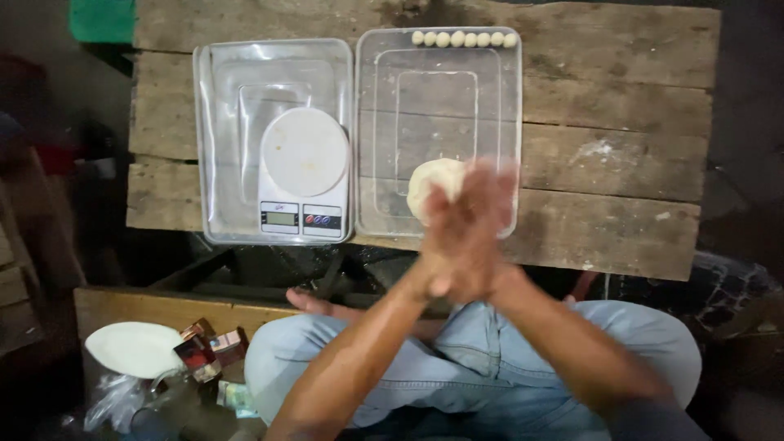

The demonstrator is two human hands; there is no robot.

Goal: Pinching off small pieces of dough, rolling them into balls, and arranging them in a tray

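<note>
My left hand [445, 241] and my right hand [490, 216] are pressed palm to palm above the near edge of a clear tray [508, 122]. Both are blurred by motion. Whatever lies between the palms is hidden. Just behind the hands, a flat lump of pale dough [431, 181] rests in that tray. Along the tray's far edge runs a row of several small dough balls [464, 38]. To the left, a white digital kitchen scale [304, 167] with a round platform stands in a second tray [211, 122] lined with clear plastic.
Both trays sit on a rough wooden plank table [621, 122]. My legs in blue jeans [490, 359] are crossed below it. At lower left lie a white plate [135, 347], small coloured boxes [214, 347] and a crumpled plastic bag [114, 400].
</note>
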